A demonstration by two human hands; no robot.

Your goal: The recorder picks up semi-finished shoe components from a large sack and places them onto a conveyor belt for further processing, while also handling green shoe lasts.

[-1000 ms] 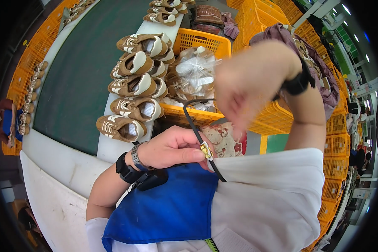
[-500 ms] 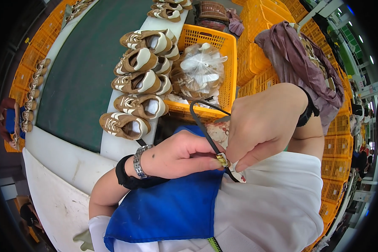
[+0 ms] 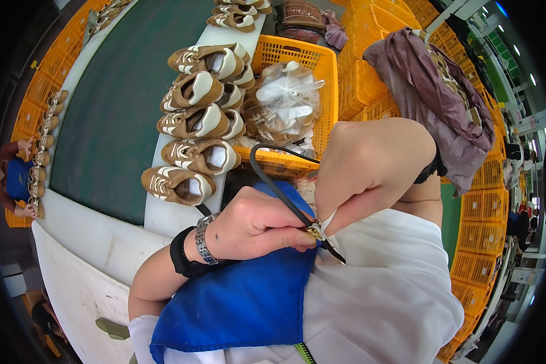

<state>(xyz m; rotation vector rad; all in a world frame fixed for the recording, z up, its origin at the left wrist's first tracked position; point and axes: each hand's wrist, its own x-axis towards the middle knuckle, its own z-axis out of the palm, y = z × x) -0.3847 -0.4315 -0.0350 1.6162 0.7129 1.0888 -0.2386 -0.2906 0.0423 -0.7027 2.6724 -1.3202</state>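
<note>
1. Hands are meeting lower and more to the centre of the frame than half a second ago; the right hand (image 3: 370, 173) has come down from the upper right and is now pinching beside the left hand (image 3: 258, 224)
2. Left hand is closing thumb and fingers on a small brass-coloured metal piece (image 3: 315, 231) on a thin black cord (image 3: 273, 182), just right of centre; the cord is arching up toward the upper middle and poking out as a short tail lower right
3. Right hand is gripping a small white tab (image 3: 329, 223) between narrowed fingertips, touching the metal piece
4. Materials: the cord is looking smooth and rubbery, the left wrist is wearing a linked metal bracelet (image 3: 204, 239) and a black band; a blue cloth (image 3: 242, 297) is lying over white fabric at the bottom of the frame
5. Upper left of centre, five brown-and-white shoes (image 3: 200, 115) are sitting in a row on a white ledge (image 3: 164, 215) beside a dark green belt (image 3: 115, 103)
6. Upper centre, a yellow lattice crate (image 3: 321, 67) is holding crinkled clear plastic bags (image 3: 285, 97); a mauve garment (image 3: 431, 91) is draping over stacked crates at upper right
7. Room: the crate's edge is standing just above the hands, the ledge close on the left; the lap below is giving the only open space
</note>
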